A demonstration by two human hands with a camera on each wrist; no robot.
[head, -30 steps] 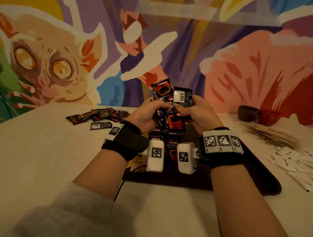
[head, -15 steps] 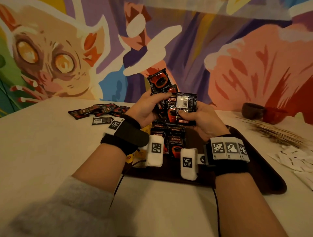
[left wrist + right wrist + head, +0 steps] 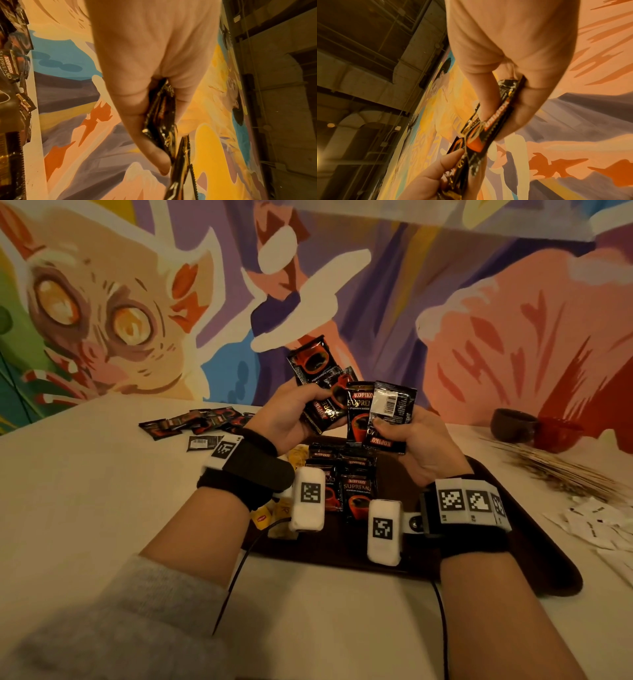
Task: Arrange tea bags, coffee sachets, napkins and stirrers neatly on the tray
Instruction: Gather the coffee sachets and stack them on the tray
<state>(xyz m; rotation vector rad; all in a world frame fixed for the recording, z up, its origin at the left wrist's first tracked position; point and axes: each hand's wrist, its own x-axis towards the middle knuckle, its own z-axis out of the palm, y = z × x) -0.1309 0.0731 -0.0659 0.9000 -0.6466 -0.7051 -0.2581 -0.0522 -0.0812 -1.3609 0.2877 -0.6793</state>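
Progress, left to right. Loose coffee sachets (image 3: 191, 424) lie scattered near the far-left part of the tabletop (image 3: 85, 491), off the tray, so not yet collected. Yellow tea bags (image 3: 265, 517) sit at the tray's left edge, partly hidden by the left wrist unit. A row of coffee sachets on the tray (image 3: 346, 484) lies overlapped down the tray's left-centre; looks roughly neat.

Left hand (image 3: 284, 419) is raised above the tray's far edge, fingers curled round a fanned bunch of sachets (image 3: 317, 385). Right hand (image 3: 414, 440) is just beside it, thumb and fingers pinching two more sachets (image 3: 376, 412); one shows its barcode side. The two bunches touch or overlap. Judged step: squaring up a handful before laying it down.

Tray (image 3: 534, 546): right half is bare dark surface, so room for the rest. Right of the tray, stirrers (image 3: 561, 474) lie in a loose heap near the far-right edge, and white paper packets (image 3: 606, 529) are scattered at the right edge; what they are, cannot tell. Neither is on the tray. Napkins not identifiable.

Task roughly a third done. The wrist cables trail over the tray's near edge and could snag.
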